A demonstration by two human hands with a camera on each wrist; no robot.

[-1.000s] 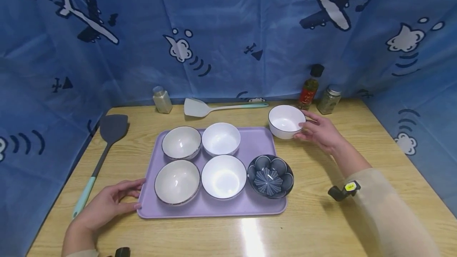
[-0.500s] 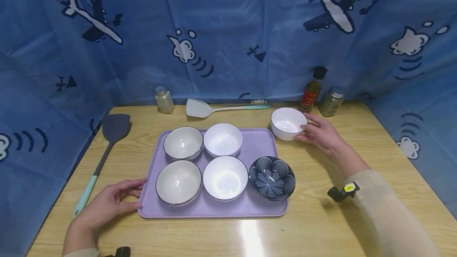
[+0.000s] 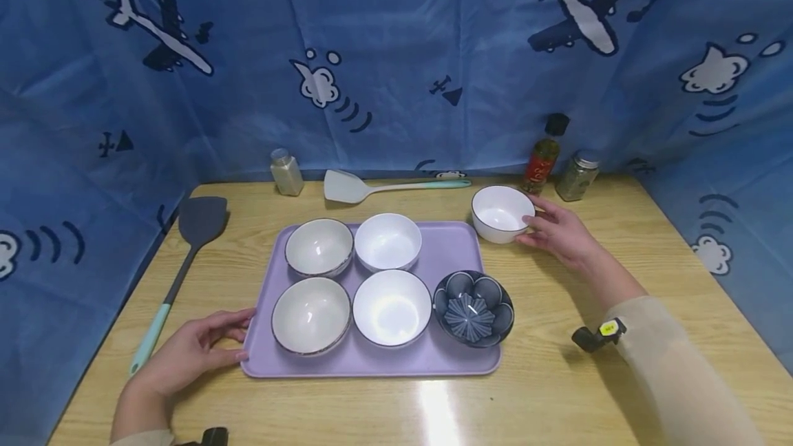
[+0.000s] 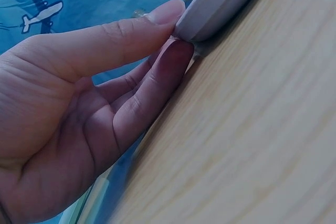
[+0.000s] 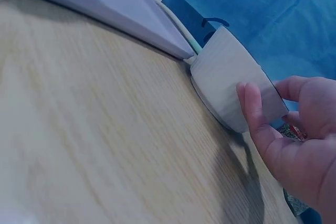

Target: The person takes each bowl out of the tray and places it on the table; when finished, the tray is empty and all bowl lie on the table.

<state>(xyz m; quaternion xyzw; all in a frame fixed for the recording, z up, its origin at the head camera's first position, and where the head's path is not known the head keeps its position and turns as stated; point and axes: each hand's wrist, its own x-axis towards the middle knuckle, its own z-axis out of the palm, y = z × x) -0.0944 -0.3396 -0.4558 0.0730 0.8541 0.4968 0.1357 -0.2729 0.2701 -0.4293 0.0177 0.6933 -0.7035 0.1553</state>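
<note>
My left hand (image 3: 186,349) pinches the near left corner of a lilac tray (image 3: 449,246); in the left wrist view the thumb lies on top of the tray's edge (image 4: 215,11) and a finger supports it from below. On the tray stand two cream bowls (image 3: 312,315), two white bowls (image 3: 392,308) and a dark blue bowl with a petal pattern (image 3: 469,319). My right hand (image 3: 560,234) grips another white bowl (image 3: 498,215) by its right side, thumb on the outer wall and fingers at the rim. This dark-rimmed bowl sits beside the tray's far right corner.
A grey spatula (image 3: 201,219) lies along the left. Behind the tray are a white spatula (image 3: 347,188) and a small shaker jar (image 3: 286,174). A sauce bottle (image 3: 540,160) and a spice jar (image 3: 577,176) stand behind my right hand. A blue curtain (image 3: 384,54) encloses the wooden table.
</note>
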